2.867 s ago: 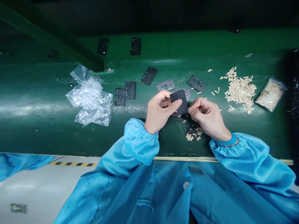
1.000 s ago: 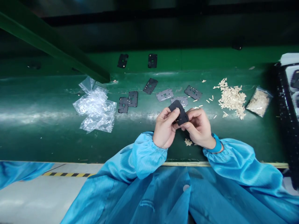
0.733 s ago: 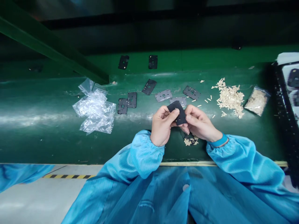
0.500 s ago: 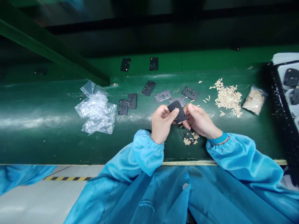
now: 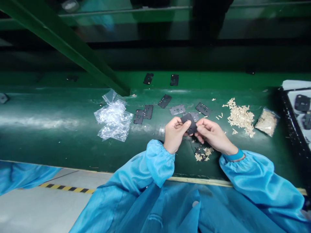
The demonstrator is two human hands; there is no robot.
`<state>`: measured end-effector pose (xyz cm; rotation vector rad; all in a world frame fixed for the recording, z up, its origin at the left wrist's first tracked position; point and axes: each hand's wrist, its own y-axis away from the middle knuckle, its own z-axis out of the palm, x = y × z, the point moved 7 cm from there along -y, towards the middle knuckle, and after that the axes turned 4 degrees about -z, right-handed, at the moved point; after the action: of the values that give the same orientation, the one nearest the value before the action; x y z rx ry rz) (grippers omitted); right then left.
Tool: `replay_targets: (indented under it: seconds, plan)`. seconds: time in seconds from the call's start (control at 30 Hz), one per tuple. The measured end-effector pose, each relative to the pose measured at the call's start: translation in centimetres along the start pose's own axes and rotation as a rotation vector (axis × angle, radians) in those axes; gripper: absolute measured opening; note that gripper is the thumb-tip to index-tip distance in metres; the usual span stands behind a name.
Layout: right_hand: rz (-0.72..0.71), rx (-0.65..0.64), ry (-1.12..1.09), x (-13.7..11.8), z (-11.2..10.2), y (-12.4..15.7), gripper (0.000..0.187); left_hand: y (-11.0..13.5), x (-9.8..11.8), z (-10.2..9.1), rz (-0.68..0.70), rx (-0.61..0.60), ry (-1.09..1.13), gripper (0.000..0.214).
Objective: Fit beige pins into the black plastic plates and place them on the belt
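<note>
My left hand point(image 5: 175, 134) and my right hand point(image 5: 212, 135) both pinch a small black plate point(image 5: 190, 123), held just above the green belt point(image 5: 60, 129). The left thumb lies across its left edge, and the right fingers close on its right edge. Under my right hand lies a small heap of pale pins point(image 5: 203, 153). Both arms wear blue sleeves.
Several black and grey plates point(image 5: 177, 109) lie on the belt beyond my hands. Crumpled clear bags point(image 5: 113, 116) are on the left. A large pile of pale pins point(image 5: 240, 116) and a bag of pins point(image 5: 266, 122) are on the right. A black tray point(image 5: 300, 113) sits at the far right.
My hands have stayed on the black plate, turning it slightly. The camera has tilted up, so everything sits lower in view and more of the tray on the right shows.
</note>
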<state>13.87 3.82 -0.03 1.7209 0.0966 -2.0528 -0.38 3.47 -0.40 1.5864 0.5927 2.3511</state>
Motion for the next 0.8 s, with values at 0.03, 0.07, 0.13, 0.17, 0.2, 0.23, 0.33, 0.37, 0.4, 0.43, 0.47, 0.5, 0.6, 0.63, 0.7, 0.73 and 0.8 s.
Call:
replay_targets:
  seconds: [0.03,0.07,0.13,0.17,0.2,0.23,0.33,0.37,0.4,0.43,0.47,0.5,0.6,0.63,0.7,0.73,0.8]
  plan:
    - [0.003,-0.023,-0.028,0.0,0.2,0.0,0.032,0.0,0.0,0.0,-0.003,-0.001,0.009,0.04]
    - [-0.001,-0.027,-0.041,0.0,0.3,0.1,0.031,0.0,0.0,-0.1,0.001,0.005,0.019,0.041]
    - [-0.009,0.009,-0.03,0.0,0.5,0.1,0.032,-0.1,-0.1,-0.2,0.01,0.024,0.036,0.043]
    - [0.001,0.027,-0.015,0.0,0.5,0.1,0.034,-0.2,-0.2,-0.3,0.009,0.022,0.039,0.043]
    - [0.02,0.042,-0.003,-0.1,0.4,-0.2,0.036,-0.5,-0.2,-0.3,0.003,0.008,0.035,0.044]
    - [0.043,0.054,0.002,-0.2,0.1,-0.6,0.037,-0.8,-0.2,-0.2,-0.005,-0.02,0.023,0.044]
    - [0.041,0.167,-0.048,-2.0,-2.7,-3.0,0.037,-3.0,1.0,-0.1,0.029,-0.121,-0.066,0.047]
    - [-0.013,0.255,-0.083,-3.1,-4.3,-4.0,0.035,-4.0,2.1,-0.2,0.084,-0.129,-0.128,0.046]
    - [-0.075,0.345,-0.13,-4.1,-5.8,-4.8,0.033,-5.2,3.4,-0.4,0.16,-0.116,-0.22,0.042]
    - [-0.12,0.416,-0.185,-4.8,-7.1,-5.4,0.031,-6.3,4.9,-0.3,0.253,-0.097,-0.356,0.035]
    - [-0.125,0.449,-0.206,-5.2,-7.8,-5.9,0.028,-7.5,6.4,0.0,0.353,-0.075,-0.531,0.027]
    - [-0.105,0.449,-0.19,-5.2,-8.1,-6.0,0.027,-8.7,7.9,0.5,0.449,-0.042,-0.714,0.02]
    - [-0.041,0.383,-0.143,-4.1,-7.1,-4.8,0.032,-12.5,10.5,2.7,0.6,0.062,-1.149,0.021]
    - [-0.037,0.364,-0.131,-3.7,-6.6,-3.9,0.034,-13.8,10.8,3.4,0.594,0.096,-1.241,0.027]
    - [-0.059,0.351,-0.102,-3.3,-5.8,-2.1,0.034,-16.2,10.9,4.5,0.529,0.181,-1.373,0.035]
    - [-0.071,0.351,-0.083,-3.3,-5.7,-1.2,0.032,-17.1,10.9,5.1,0.516,0.203,-1.424,0.033]
    - [-0.08,0.346,-0.04,-3.3,-5.7,0.3,0.028,-18.6,10.9,5.8,0.455,0.209,-1.504,0.026]
